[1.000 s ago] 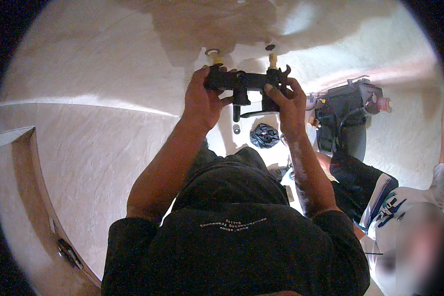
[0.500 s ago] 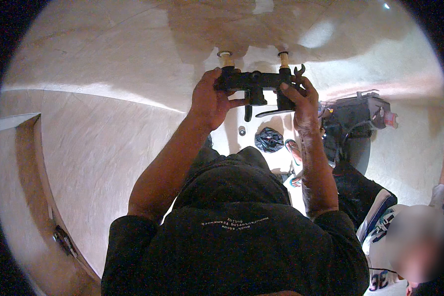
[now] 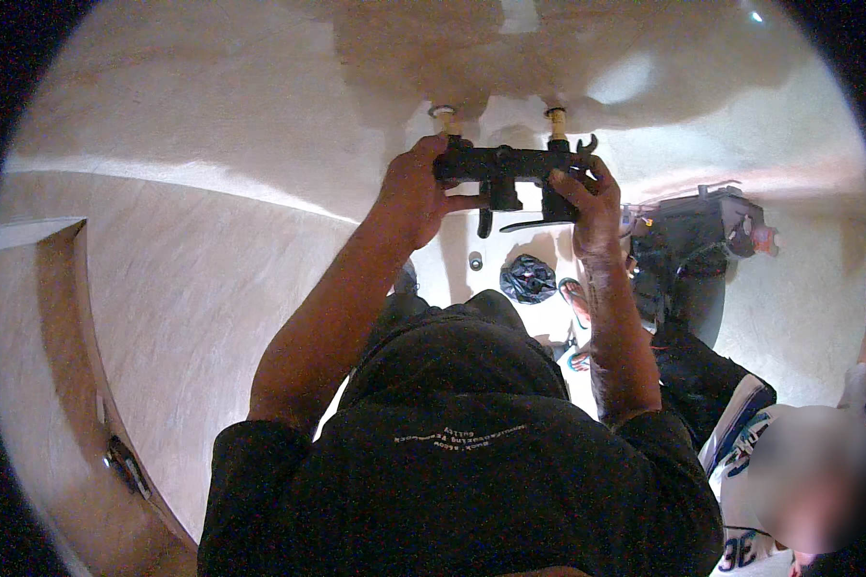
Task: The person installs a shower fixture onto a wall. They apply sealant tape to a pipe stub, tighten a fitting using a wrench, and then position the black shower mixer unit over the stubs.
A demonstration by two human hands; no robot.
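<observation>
Between my two hands is a black wall mixer tap (image 3: 510,165), level in front of two brass pipe fittings (image 3: 557,123) that stick out of the wall. Its two inlets meet or nearly meet the fittings; whether they are screwed on I cannot tell. My left hand (image 3: 418,195) grips the left end, thumb stretched underneath. The right end is in my right hand (image 3: 595,197), thumb on the front. Beside those fingers the open jaw of a dark wrench (image 3: 588,145) shows, seemingly held in the same hand; its handle is hidden.
On the floor below lie a black plastic bag (image 3: 527,279) and a small round drain (image 3: 475,261). A dark tool bag (image 3: 688,231) stands at the right by the wall. Another person (image 3: 741,481) is close at my lower right. A recessed ledge (image 3: 63,317) runs along the left.
The whole view has shifted slightly, with wall, tap and hands a little lower in it. Both hands keep the same hold on the mixer tap.
</observation>
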